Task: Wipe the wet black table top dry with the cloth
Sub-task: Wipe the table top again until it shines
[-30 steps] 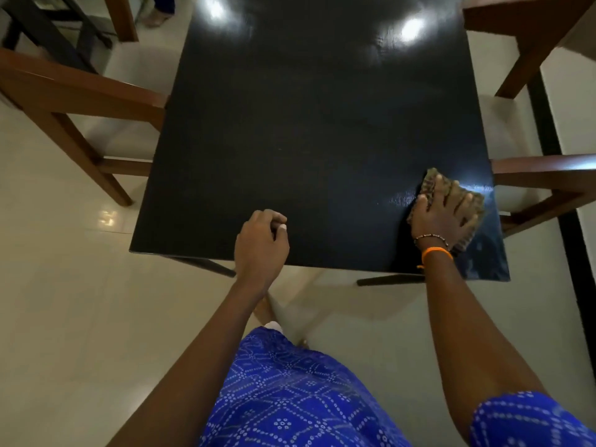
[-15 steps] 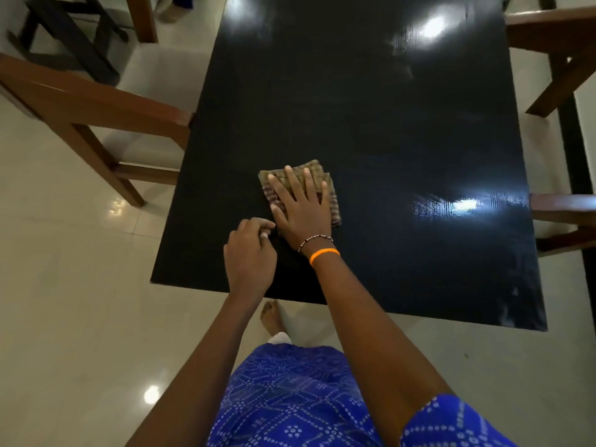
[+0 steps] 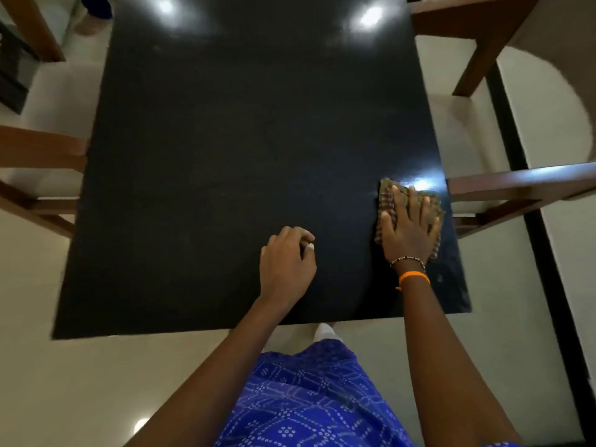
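Seen at the bottom of the frame: blue patterned clothing, both forearms reaching up over the near edge of the black table top. Left hand rested at lower centre on the table, fingers curled loosely, holding nothing. Right hand lay flat, fingers straight and spread, pressing the checked cloth against the table at centre right, close to the right edge. Folded, with long axis running from near to far, tilted slightly toward the upper left. Half a second before, pressed near the table's middle beside the left hand; since swept rightward. Orange band and bead bracelet at the wrist. Flanked by wooden chairs left and right, on pale tile floor.
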Motion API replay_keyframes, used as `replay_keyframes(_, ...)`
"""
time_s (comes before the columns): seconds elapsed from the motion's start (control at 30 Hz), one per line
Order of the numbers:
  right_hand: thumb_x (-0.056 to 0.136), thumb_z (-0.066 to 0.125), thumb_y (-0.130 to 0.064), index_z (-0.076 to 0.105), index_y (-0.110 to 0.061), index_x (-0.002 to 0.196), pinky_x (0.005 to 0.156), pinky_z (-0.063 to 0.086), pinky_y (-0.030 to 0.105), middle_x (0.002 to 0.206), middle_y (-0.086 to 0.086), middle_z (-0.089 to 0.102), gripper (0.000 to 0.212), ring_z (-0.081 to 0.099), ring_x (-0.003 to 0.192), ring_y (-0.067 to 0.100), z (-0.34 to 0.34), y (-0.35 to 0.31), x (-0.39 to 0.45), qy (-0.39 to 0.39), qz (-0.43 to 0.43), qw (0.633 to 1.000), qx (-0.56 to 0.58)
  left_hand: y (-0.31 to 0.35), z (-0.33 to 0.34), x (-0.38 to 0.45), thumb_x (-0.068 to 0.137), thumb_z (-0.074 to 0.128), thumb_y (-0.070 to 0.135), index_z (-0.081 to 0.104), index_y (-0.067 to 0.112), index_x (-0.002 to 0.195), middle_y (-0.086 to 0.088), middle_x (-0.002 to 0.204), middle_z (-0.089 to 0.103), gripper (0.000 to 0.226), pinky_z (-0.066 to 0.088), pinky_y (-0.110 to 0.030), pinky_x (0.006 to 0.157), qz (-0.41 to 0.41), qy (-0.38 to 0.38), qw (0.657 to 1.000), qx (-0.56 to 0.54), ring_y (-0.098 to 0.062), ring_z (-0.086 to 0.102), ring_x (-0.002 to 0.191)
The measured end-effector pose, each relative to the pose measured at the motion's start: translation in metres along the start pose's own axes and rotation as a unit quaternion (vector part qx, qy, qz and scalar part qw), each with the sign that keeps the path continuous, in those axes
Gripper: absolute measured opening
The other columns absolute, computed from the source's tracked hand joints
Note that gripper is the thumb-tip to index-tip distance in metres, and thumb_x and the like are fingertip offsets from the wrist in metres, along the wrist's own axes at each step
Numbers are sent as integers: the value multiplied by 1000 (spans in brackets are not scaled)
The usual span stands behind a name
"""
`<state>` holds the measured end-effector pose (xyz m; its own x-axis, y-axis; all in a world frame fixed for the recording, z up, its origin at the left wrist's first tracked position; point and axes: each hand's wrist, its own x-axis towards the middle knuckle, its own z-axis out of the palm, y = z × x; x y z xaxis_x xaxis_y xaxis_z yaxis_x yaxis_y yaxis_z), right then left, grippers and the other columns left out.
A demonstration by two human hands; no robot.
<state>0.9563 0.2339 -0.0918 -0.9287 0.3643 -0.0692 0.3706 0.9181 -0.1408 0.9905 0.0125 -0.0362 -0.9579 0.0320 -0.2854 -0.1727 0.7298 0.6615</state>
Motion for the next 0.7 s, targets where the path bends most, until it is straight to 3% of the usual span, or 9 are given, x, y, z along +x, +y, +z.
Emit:
replay_keyframes(0.13, 80, 11, -54, 21, -32, 148, 115, 2, 53, 158, 2, 15, 72, 9, 145, 29, -5, 38, 7, -20, 9, 1000, 13, 49, 36, 13, 90, 53, 23, 59, 27, 105, 8, 110, 57, 17, 42, -28, 92, 17, -19, 1000, 9, -8, 53, 100)
replay_keyframes(0.27, 86, 23, -47, 24, -30, 147, 113, 9, 57, 156, 7, 23, 63, 17, 143, 33, 0, 42, 18, -11, -43, 999, 17, 90, 70, 30, 90, 51, 23, 59, 27, 103, 8, 108, 57, 16, 40, -28, 89, 34, -22, 999, 31, -11, 53, 99)
replay_keyframes(0.43, 87, 21, -46, 22, -32, 148, 114, 6, 52, 158, 4, 17, 62, 11, 145, 31, -9, 53, 102, -38, -112, 993, 24, 134, 105, 68, 90, 50, 20, 59, 27, 103, 7, 109, 58, 17, 38, -26, 86, 18, 3, 998, 57, -12, 50, 102)
replay_keyframes(0.7, 97, 33, -41, 11, -36, 149, 113, 7, 56, 159, 0, 2, 57, -2, 145, 31, -20, 7, 206, -45, -103, 992, 50, 145, 105, 85, 89, 53, 20, 59, 29, 103, 10, 108, 58, 18, 34, -22, 83, -10, 52, 995, 81, -11, 44, 105)
